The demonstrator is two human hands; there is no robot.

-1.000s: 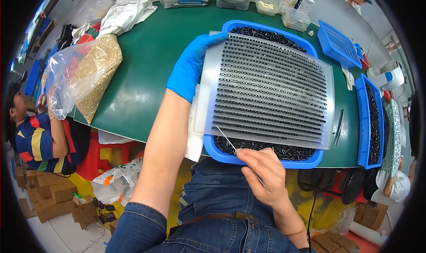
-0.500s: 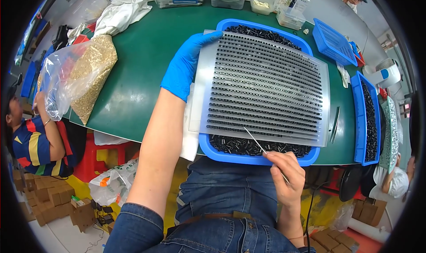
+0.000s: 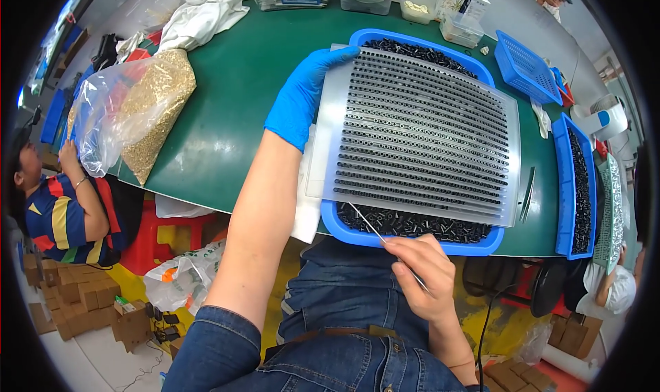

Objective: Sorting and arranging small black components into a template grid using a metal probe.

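A clear plastic plate [image 3: 426, 134] with rows of small black cylindrical parts lies tilted over a blue tray [image 3: 495, 244] full of loose black parts. My left hand [image 3: 302, 93], in a blue glove, grips the plate's upper left corner with the thumb on top; its other fingers are hidden. Between the bare fingers of my right hand [image 3: 425, 272] is a thin pointed metal tool [image 3: 368, 224]. That tool's tip reaches the plate's lower edge near the left; whether it touches is unclear.
Tweezers [image 3: 528, 194] lie right of the plate on the green table [image 3: 227, 110]. Farther right stand a blue bin of black parts [image 3: 561, 186] and a blue basket [image 3: 526, 69]. A bag of golden bits [image 3: 161, 110] rests at left, near a seated person [image 3: 62, 210].
My right hand has moved left and slightly down, taking the tool's tip from the bottom rows to the plate's lower left edge. The whole view has shifted slightly; my left hand keeps its grip.
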